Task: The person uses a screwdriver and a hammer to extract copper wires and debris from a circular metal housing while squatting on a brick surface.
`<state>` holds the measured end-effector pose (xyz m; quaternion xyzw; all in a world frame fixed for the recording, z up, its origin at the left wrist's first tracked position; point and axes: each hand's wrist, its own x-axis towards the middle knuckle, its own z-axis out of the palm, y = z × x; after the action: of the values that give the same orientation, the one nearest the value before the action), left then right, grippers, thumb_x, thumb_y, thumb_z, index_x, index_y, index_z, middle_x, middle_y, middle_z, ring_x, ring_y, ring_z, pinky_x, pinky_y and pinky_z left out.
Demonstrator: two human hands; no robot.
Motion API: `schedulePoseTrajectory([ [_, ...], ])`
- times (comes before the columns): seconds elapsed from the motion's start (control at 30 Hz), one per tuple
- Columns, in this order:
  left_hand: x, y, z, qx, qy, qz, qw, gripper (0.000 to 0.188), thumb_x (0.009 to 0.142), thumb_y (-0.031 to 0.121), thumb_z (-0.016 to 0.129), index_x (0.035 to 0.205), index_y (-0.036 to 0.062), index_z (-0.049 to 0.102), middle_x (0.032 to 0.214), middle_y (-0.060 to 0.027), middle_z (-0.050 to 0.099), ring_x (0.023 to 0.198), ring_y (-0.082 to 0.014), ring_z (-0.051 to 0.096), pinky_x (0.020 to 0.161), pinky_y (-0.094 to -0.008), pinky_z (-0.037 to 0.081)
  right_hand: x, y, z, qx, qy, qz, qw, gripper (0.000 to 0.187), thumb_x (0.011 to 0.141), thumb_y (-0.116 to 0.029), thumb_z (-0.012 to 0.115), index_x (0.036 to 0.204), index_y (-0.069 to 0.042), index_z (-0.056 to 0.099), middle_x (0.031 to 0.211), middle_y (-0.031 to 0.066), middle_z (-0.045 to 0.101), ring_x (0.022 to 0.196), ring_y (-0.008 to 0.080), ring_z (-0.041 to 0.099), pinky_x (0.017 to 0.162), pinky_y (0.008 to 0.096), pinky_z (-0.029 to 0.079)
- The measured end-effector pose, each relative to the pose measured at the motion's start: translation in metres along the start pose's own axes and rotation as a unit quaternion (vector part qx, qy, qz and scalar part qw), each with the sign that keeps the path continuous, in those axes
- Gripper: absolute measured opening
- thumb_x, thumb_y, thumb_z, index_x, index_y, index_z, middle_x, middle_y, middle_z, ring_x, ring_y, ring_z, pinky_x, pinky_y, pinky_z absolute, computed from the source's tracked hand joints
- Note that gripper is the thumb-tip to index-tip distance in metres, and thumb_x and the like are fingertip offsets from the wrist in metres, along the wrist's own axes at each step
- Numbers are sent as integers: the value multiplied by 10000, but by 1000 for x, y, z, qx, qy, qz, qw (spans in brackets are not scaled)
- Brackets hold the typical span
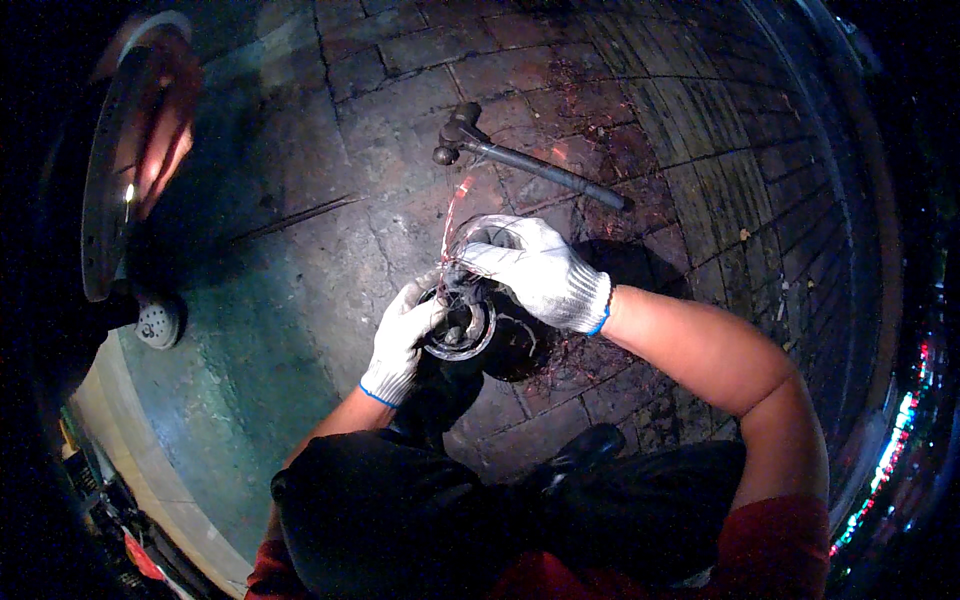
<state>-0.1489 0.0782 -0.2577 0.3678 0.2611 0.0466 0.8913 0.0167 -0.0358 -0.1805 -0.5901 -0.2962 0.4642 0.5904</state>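
My left hand (405,335), in a white knit glove with a blue cuff edge, is closed around the side of a round metal motor housing (462,350). The housing is open at the top, and dark parts and wires show inside it. My right hand (540,270), gloved alike, pinches a loop of thin wires (487,222) just above the housing. From the same spot a reddish-white bundle of wire (450,222) sticks up and away from me. A hammer (545,172) with a dark head lies on the ground beyond my hands.
Brick paving (390,100) is strewn with thin copper-coloured wire bits at the right. A dark round object (518,350) stands beside the housing. At the left are a curved metal plate (105,190) and a pale perforated disc (158,322). My shoe (590,445) is close below.
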Motion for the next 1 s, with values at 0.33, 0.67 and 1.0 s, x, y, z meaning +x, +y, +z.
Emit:
schedulePoseTrajectory([
  [0.33, -3, -2, -3, 164, 86, 71, 980, 354, 937, 138, 575, 1246, -34, 546, 1166, -105, 624, 1015, -140, 574, 914, -270, 447, -8, 9, 26, 140, 90, 116, 979, 128, 960, -172, 565, 961, -62, 630, 691, -28, 576, 567, 51, 518, 480, 224, 413],
  [0.67, 8, 7, -70, 115, 236, 140, 955, 363, 989, 304, 508, 1161, -1, 603, 981, -93, 654, 852, -153, 610, 770, -279, 497, -58, 18, 42, 127, 58, 251, 958, 190, 944, -233, 587, 1041, -70, 595, 653, -31, 509, 485, 67, 426, 423, 240, 340],
  [1.0, 10, 28, -76, 146, 201, 170, 953, 254, 965, 207, 561, 1112, 14, 635, 846, -3, 603, 686, -72, 518, 577, -214, 422, -62, -8, -31, -420, -115, 78, 897, 320, 915, -285, 555, 1040, -5, 649, 944, 240, 651, 866, 370, 641, 779, 413, 493],
])
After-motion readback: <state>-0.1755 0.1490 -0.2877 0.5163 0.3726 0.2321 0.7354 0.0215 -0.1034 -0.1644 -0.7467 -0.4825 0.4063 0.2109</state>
